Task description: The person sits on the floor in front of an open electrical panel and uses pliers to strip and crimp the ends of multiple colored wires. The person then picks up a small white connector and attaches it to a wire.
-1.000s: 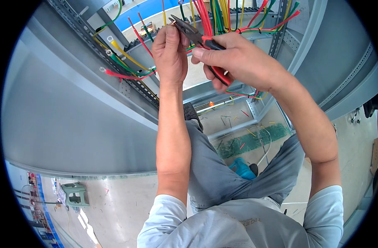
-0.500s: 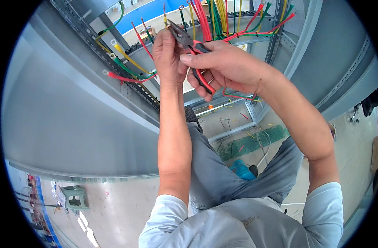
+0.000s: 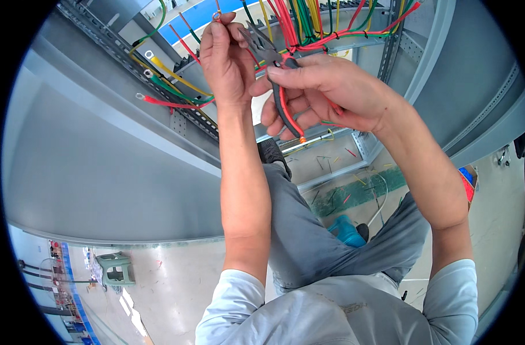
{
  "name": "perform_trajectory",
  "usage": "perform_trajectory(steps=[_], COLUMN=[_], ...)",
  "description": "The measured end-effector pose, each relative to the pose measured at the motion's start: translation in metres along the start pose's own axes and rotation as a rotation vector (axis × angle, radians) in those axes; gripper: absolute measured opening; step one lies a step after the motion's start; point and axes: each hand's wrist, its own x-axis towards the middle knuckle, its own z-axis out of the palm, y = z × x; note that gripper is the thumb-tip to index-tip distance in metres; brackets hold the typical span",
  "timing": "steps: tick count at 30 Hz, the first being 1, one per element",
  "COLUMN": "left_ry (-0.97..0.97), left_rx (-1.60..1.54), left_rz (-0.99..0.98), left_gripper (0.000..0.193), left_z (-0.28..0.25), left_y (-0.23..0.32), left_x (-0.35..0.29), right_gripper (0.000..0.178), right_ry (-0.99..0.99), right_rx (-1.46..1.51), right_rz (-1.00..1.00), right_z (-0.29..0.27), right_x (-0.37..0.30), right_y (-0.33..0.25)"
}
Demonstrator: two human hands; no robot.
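Between the thumb and fingers of my left hand (image 3: pixel 227 63) is a small ring terminal (image 3: pixel 216 16), its ring showing above the thumb tip. A thin red wire rises just behind it; whether the two are joined I cannot tell. My right hand (image 3: pixel 325 86) is wrapped round the handles of pliers (image 3: pixel 284 103) with red and black grips. Their grey jaws are spread apart, just right of my left fingertips. Several wires with ring lugs hang left of my hands: a yellow wire (image 3: pixel 176 73), a green wire (image 3: pixel 167 89) and a red wire (image 3: pixel 170 104).
Bundled red, green and yellow wires (image 3: pixel 314 29) run along the grey metal cabinet frame (image 3: pixel 124 54). Large grey panels (image 3: pixel 101 155) flank me on both sides. Wire scraps (image 3: pixel 347 199) lie on the floor. A green stool (image 3: pixel 116 269) stands at the lower left.
The pliers' jaws have come off the terminal, opened and moved down to the right. My left hand has shifted slightly up and left, with the ring now showing.
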Motion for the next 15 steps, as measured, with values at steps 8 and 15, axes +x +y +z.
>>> perform_trajectory(steps=[8,15], left_ry=[0.095,0.063], left_rx=[0.054,0.033], left_rz=[-0.020,-0.101], left_gripper=[0.027,0.025], left_z=[0.015,0.007], left_y=[0.007,0.010], left_x=[-0.007,-0.012], right_gripper=[0.048,0.036], right_ry=[-0.092,-0.174], right_rx=[0.039,0.160], right_rz=[-0.009,0.000], right_z=[-0.002,-0.010], right_x=[0.018,0.023], right_y=[-0.006,-0.007])
